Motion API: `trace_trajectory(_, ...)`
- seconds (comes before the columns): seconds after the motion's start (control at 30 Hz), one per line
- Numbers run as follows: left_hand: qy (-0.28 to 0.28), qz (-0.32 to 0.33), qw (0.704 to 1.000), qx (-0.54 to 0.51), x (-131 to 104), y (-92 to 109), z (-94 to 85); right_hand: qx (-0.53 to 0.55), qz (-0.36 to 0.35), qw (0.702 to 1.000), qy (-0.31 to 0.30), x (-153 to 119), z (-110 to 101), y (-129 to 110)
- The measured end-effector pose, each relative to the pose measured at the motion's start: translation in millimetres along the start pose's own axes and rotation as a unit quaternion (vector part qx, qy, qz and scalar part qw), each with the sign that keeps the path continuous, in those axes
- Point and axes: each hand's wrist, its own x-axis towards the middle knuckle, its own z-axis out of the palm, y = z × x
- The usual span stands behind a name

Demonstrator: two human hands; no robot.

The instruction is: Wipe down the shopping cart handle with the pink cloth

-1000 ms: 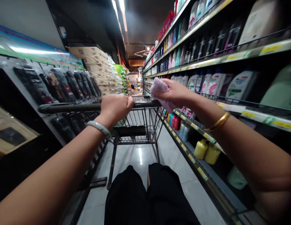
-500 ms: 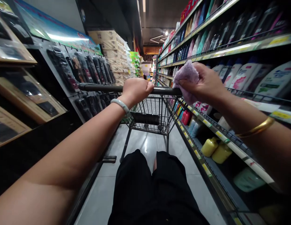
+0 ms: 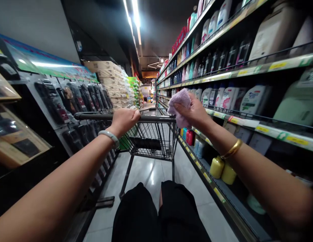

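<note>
So the person's got a shopping cart right in front of them, pretty much mid-aisle, its wire basket pointing away down the aisle. The left hand is on the handle, fingers curled round the bar in a proper fist, knuckles up, a pale bangle sitting at that wrist. The right hand has a fuzzy purple cloth, bunched up and pinched between thumb and fingers. That cloth is at the right end of the bar and covers it from this angle, so can't really tell if it's actually touching. Gold bracelet on that arm.

Over on the right there's shelving loaded with bottles, plus a couple of yellow containers lower down. Left side has dark packaged items hanging off hooks, with stacked boxes further along. Black pants and shiny grey floor tiles at the bottom.
</note>
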Motion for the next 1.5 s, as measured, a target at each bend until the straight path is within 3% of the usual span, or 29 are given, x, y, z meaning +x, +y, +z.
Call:
trace_trajectory(0.1, -0.001, 0.012, 1.000, -0.003, -3.1, -7.3, 1.0, -0.021, 0.007, 1.000, -0.004, 0.1, 3.7, -2.6)
trace_trajectory(0.2, 0.049, 0.018, 0.999, -0.013, -10.4, -2.4, -3.7, -0.048, 0.000, 0.999, 0.003, -2.9, 11.0, -6.5)
trace_trajectory(0.3, 0.121, 0.000, 0.989, -0.083, -17.3, 22.5, -15.2, -0.051, -0.009, 0.999, 0.006, -5.2, 24.1, -8.8)
trace_trajectory(0.43, 0.100, -0.007, 0.976, -0.194, -17.7, 67.4, -28.8, 0.042, -0.004, 0.999, 0.010, 0.9, 47.4, -7.7)
trace_trajectory(0.53, 0.093, -0.021, 0.980, -0.173, -16.7, 80.7, -27.8, 0.133, 0.001, 0.991, 0.011, 9.2, 61.3, -6.8)
trace_trajectory(0.67, 0.111, -0.008, 0.984, -0.139, -20.3, 67.1, -16.7, 0.173, -0.019, 0.985, 0.003, 14.4, 75.4, -1.5)
trace_trajectory(0.9, 0.141, -0.018, 0.972, -0.185, -21.2, 41.8, -6.4, 0.216, 0.016, 0.971, 0.103, 26.5, 105.9, 31.6)
trace_trajectory(1.1, 0.145, -0.007, 0.970, -0.195, -21.0, 19.2, 0.0, 0.067, -0.019, 0.997, 0.024, 43.4, 103.9, 17.0)
trace_trajectory(1.2, 0.145, 0.002, 0.967, -0.208, -22.4, 5.4, 3.6, 0.077, -0.038, 0.996, -0.004, 41.4, 108.0, 12.4)
trace_trajectory(1.4, 0.134, 0.009, 0.962, -0.237, -25.2, -19.0, 7.2, 0.076, 0.045, 0.996, -0.003, 46.6, 127.1, 34.6)
trace_trajectory(1.5, 0.108, 0.012, 0.962, -0.251, -26.3, -34.1, 6.1, 0.071, 0.069, 0.995, -0.002, 51.2, 133.3, 34.8)
